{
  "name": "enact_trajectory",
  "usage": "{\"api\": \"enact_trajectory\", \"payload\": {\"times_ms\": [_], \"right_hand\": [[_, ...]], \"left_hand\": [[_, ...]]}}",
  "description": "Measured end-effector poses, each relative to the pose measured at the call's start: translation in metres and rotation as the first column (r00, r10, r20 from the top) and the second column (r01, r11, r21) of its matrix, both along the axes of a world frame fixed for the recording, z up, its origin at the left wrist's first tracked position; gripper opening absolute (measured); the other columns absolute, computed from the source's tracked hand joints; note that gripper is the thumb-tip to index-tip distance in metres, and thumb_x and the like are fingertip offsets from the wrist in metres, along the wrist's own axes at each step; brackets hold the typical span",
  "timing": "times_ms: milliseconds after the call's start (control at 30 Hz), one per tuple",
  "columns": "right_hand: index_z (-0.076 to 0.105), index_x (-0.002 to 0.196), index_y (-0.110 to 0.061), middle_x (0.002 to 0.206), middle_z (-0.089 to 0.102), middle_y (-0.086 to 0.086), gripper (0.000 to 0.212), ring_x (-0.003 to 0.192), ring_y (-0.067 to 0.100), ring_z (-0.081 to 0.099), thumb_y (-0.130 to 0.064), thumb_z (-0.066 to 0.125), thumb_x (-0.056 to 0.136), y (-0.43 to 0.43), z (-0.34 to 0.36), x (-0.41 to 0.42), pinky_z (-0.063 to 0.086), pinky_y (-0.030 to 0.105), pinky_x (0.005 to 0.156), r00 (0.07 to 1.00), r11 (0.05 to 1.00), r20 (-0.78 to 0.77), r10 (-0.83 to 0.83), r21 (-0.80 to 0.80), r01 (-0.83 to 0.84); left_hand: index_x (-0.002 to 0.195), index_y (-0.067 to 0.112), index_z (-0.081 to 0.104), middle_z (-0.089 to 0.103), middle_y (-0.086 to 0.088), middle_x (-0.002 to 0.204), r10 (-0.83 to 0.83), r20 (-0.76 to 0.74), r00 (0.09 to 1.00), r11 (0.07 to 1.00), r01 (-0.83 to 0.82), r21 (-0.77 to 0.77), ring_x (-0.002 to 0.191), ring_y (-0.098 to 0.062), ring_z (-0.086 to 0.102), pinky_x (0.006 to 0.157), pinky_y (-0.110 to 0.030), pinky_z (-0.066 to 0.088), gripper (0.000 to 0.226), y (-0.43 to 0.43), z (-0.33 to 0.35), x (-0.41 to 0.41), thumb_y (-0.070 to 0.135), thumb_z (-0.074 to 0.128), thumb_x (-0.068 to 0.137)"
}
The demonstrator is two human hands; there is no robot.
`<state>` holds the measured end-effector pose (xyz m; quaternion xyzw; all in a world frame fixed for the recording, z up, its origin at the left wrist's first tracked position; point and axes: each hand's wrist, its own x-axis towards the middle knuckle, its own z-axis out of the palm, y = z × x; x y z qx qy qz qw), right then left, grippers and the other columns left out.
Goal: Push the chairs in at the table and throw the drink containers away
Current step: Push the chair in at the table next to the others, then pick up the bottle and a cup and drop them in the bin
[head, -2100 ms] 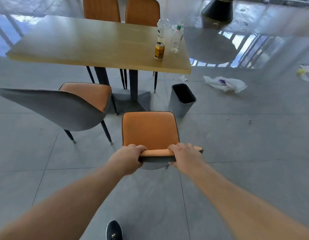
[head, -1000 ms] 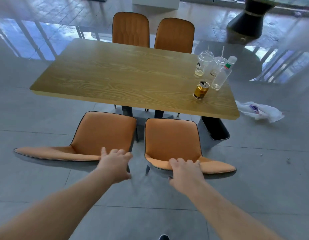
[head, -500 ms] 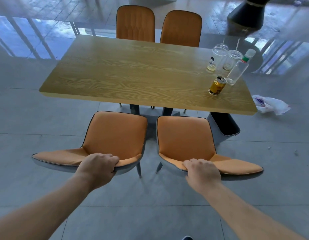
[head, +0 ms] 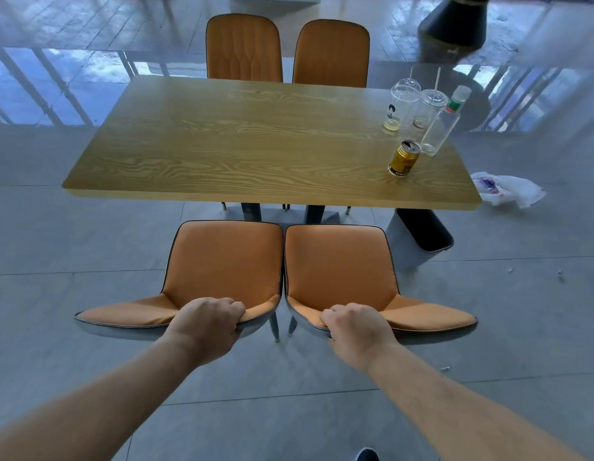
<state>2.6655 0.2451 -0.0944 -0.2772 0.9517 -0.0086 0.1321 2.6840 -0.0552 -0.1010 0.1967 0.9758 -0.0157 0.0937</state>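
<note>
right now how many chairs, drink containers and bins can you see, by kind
chairs: 4, two near, two far
plastic cups: 2
bottle: 1
can: 1
bin: 1
total: 9

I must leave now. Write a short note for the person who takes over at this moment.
Left hand grips the backrest of the left near chair; right hand grips the right near chair.
Both chairs stand side by side, seats short of the table.
Done: nothing finished.
Left: push both chairs in; bin the can, bottle and two cups into the bin beside the table.
</note>
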Motion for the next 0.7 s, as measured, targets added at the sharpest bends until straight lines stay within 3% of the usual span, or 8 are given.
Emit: {"api": "enact_trajectory", "payload": {"times_ms": [67, 100, 200, 267, 433, 700], "right_hand": [[0.061, 0.096, -0.024, 0.089, 0.063, -0.005, 0.008, 0.078, 0.019, 0.06, -0.031, 0.064, 0.097, -0.002, 0.0, -0.001, 0.051, 0.031, 0.063, 0.999, 1.0, 0.043, -0.023, 0.009, 0.022], [0.06, 0.1, -0.026, 0.093, 0.061, -0.007, 0.02, 0.082, 0.017, 0.058, -0.046, 0.063, 0.097, -0.003, 0.003, -0.003, 0.052, 0.032, 0.067, 0.995, 0.999, 0.086, -0.054, 0.013, 0.053], [0.059, 0.131, -0.033, 0.124, 0.063, -0.011, 0.061, 0.112, 0.017, 0.059, -0.077, 0.044, 0.092, -0.003, 0.032, -0.014, 0.054, 0.038, 0.091, 0.942, 0.945, 0.182, -0.283, -0.112, 0.306], [0.05, 0.146, -0.031, 0.142, 0.059, -0.007, 0.072, 0.129, 0.019, 0.053, -0.078, 0.039, 0.093, 0.005, 0.066, -0.028, 0.049, 0.041, 0.102, 0.92, 0.889, 0.033, -0.391, -0.246, 0.387], [0.031, 0.156, -0.025, 0.155, 0.047, 0.005, 0.09, 0.144, 0.028, 0.039, -0.084, 0.032, 0.088, 0.038, 0.193, -0.062, 0.038, 0.049, 0.116, 0.859, 0.864, -0.231, -0.457, -0.345, 0.366], [0.04, 0.153, -0.02, 0.152, 0.049, 0.012, 0.094, 0.14, 0.036, 0.043, -0.082, 0.044, 0.082, 0.143, 0.402, -0.057, 0.038, 0.053, 0.113, 0.675, 0.86, -0.544, -0.498, -0.409, 0.305]], "left_hand": [[0.09, 0.032, 0.052, 0.062, 0.011, 0.086, 0.059, 0.105, 0.993, 0.998, -0.057, -0.026, 0.069, -0.009, 0.057, 0.063, -0.025, 0.05, 0.021, 0.002, 0.003, -0.005, 0.053, 0.053, 0.093], [0.096, 0.035, 0.052, 0.062, 0.014, 0.091, 0.102, 0.185, 0.977, 0.995, -0.099, -0.028, 0.074, -0.006, 0.057, 0.066, -0.024, 0.048, 0.029, 0.005, 0.009, -0.01, 0.063, 0.052, 0.09], [0.132, 0.042, 0.054, 0.062, 0.017, 0.127, 0.272, 0.262, 0.926, 0.956, -0.291, 0.038, 0.114, -0.013, 0.058, 0.094, -0.039, 0.051, 0.08, 0.011, 0.042, -0.029, 0.093, 0.043, 0.072], [0.146, 0.038, 0.046, 0.053, 0.009, 0.148, 0.348, 0.158, 0.924, 0.917, -0.37, 0.149, 0.134, -0.021, 0.047, 0.108, -0.049, 0.043, 0.1, 0.016, 0.08, -0.047, 0.098, 0.036, 0.067], [0.154, 0.034, 0.034, 0.039, 0.0, 0.161, 0.299, -0.073, 0.951, 0.916, -0.265, 0.3, 0.145, -0.026, 0.035, 0.114, -0.053, 0.037, 0.111, 0.051, 0.211, -0.096, 0.103, 0.029, 0.066], [0.152, 0.033, 0.034, 0.04, -0.004, 0.16, 0.095, -0.466, 0.879, 0.93, 0.089, 0.357, 0.144, -0.031, 0.036, 0.111, -0.055, 0.039, 0.108, 0.183, 0.415, -0.123, 0.101, 0.034, 0.068]]}}
